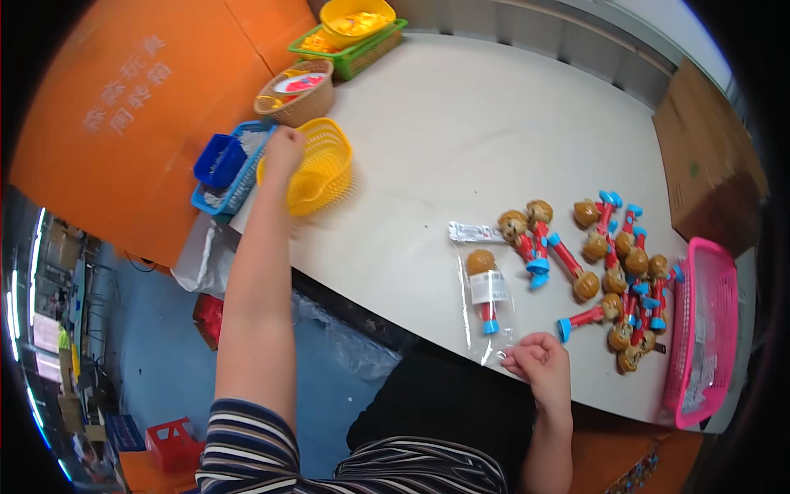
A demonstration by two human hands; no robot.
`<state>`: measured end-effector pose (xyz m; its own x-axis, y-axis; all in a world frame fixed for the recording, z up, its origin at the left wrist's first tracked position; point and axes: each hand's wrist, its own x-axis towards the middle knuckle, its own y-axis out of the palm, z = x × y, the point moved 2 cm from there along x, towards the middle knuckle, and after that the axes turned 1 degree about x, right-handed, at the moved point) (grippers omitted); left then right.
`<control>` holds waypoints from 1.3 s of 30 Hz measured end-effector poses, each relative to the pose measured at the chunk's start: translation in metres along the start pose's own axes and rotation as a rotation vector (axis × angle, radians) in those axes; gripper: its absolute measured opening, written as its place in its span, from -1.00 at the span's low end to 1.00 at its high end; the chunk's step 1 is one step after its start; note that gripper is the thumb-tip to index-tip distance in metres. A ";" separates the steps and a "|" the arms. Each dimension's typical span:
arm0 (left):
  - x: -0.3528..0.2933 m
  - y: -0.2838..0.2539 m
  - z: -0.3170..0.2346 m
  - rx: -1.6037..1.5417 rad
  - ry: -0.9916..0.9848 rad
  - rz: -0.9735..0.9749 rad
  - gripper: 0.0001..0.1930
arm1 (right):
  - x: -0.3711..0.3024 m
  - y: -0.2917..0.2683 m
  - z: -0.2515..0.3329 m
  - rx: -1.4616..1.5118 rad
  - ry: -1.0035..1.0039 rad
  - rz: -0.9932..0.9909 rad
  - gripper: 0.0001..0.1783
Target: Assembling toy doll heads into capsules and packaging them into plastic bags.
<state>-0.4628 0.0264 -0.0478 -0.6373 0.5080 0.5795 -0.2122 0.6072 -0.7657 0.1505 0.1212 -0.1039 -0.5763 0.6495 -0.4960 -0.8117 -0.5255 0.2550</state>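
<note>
My left hand [285,148] reaches far left, its fingers closed at the rim of a yellow plastic basket [336,156]. That basket is blurred along its edge and looks tilted. Near the table's front edge, my right hand [543,368] pinches the lower corner of a clear plastic bag [499,339]. Inside or under the bag's film lies a toy figure [481,263] with a round brown head, a red body and a blue base; a white label [489,287] covers its middle. To the right lie several similar toy figures [586,284], loose and partly piled.
A blue basket [239,183] holding a darker blue one [220,161], a tan basket [315,100] and a green basket [368,58] under a yellow bowl [337,11] line the left. A pink basket [680,346] and a cardboard box [712,156] bound the right side.
</note>
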 end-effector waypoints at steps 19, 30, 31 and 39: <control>-0.317 -0.070 -0.287 -0.649 0.718 0.778 -0.22 | 0.000 -0.020 -0.011 -0.085 -0.043 0.107 -0.77; -0.352 -0.064 -0.293 -0.723 0.721 0.180 -0.68 | -0.021 -0.030 0.026 -1.130 -0.974 0.152 -0.69; -0.353 -0.064 -0.293 -0.722 0.547 0.246 -0.64 | -0.020 -0.028 0.027 -1.168 -1.000 0.178 -0.68; -0.364 -0.073 -0.326 -0.927 -0.204 0.591 -0.29 | -0.001 -0.006 0.019 -0.862 -0.680 -0.057 -0.53</control>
<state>0.0258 -0.0039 -0.1119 -0.5829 0.8094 0.0719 0.7445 0.5675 -0.3517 0.1539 0.1341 -0.0888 -0.6871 0.7130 0.1397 -0.6525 -0.5210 -0.5502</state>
